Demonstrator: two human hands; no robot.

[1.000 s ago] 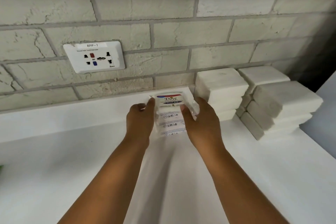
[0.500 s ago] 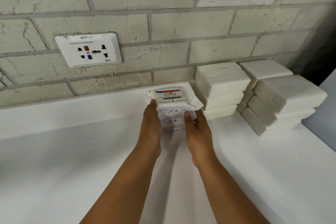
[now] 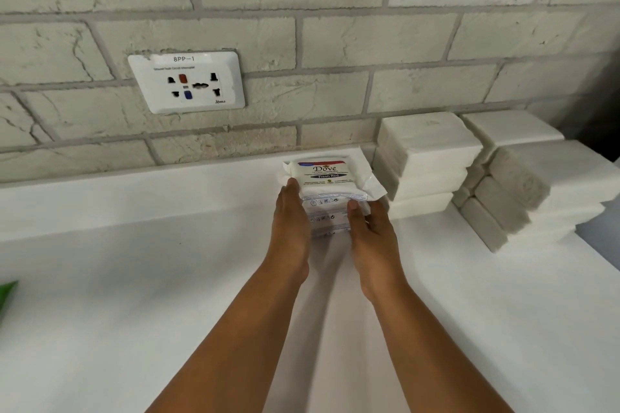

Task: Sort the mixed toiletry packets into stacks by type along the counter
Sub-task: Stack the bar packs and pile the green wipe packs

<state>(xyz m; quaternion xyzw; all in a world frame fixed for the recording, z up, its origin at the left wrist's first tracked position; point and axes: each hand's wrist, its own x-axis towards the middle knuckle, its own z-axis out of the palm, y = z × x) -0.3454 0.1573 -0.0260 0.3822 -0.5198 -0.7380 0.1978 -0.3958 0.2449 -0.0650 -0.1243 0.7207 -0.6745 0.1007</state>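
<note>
Tabletop is open across the left and front, wide approach lane there. Back is closed off by the brick wall and its raised ledge. Stack of Dove packets sits against the ledge, flanked close by both hands. Just right of it: white soap stacks, more behind, blocking the right side. Green item at far left edge.

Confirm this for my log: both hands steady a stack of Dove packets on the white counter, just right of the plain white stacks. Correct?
Not quite. In the head view, the Dove packets, held between the left hand and right hand, stand left of the plain white stacks, not right. The rest holds.
</note>
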